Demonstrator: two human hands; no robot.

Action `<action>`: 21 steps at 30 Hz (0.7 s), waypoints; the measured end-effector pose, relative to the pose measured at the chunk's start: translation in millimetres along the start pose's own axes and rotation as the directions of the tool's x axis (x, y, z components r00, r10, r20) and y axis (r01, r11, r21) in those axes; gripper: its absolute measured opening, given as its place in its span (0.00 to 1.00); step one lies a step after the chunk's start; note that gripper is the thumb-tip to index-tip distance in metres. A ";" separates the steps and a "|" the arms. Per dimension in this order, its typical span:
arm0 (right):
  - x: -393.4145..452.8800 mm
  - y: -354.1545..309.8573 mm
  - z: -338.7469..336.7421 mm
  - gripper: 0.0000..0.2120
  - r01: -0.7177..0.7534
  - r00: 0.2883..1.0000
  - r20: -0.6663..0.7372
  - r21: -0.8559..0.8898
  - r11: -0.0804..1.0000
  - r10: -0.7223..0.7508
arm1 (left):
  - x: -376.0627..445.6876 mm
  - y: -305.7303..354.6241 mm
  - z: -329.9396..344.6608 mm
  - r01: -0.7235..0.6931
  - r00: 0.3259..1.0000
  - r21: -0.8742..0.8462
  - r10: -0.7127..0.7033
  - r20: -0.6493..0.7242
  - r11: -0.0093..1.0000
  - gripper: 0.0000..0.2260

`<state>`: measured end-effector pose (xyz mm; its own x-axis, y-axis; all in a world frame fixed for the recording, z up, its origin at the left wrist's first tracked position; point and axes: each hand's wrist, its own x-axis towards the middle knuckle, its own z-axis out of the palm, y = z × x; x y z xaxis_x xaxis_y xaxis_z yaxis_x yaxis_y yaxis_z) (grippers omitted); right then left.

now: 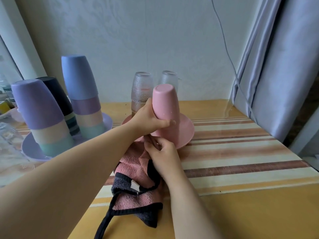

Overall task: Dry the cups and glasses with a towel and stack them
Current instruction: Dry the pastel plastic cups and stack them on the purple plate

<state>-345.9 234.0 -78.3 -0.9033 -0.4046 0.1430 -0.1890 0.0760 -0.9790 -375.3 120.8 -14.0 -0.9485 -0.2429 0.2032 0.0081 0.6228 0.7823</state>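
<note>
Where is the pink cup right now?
In the head view the pink cup sits mid-frame, upside down and tilted, gripped by the left hand above the pink plate, just in front of two clear glasses.

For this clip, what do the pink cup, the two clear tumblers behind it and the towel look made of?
Pink cup: probably plastic, opaque and matte, with droplets on it. Clear tumblers: glass or clear plastic, a pebbled see-through wall; which one I cannot tell. Towel: terry cloth, looped pink and grey pile, black trim.
</note>
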 end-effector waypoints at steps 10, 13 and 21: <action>-2.7 -3.3 -2.5 0.08 0.013 0.999 0.033 0.045 0.999 -0.014 | -34.2 27.5 -48.0 -0.029 0.993 -0.275 -0.005 -0.120 0.961 0.30; -3.5 -5.0 -0.6 0.06 0.013 0.999 0.029 0.020 1.000 -0.013 | -77.4 13.7 -74.7 0.025 0.982 -0.277 -0.076 -0.173 0.960 0.28; -21.5 -26.6 27.1 0.08 0.078 0.996 -0.052 0.076 0.994 -0.074 | -182.9 -53.7 -90.4 0.178 0.902 -0.521 -0.350 -0.252 0.835 0.30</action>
<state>-311.1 216.0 -59.2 -0.9055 -0.3615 0.2223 -0.2288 -0.0254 -0.9731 -173.6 64.6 -40.0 -0.7787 -0.6246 0.0582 0.0027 0.0895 0.9960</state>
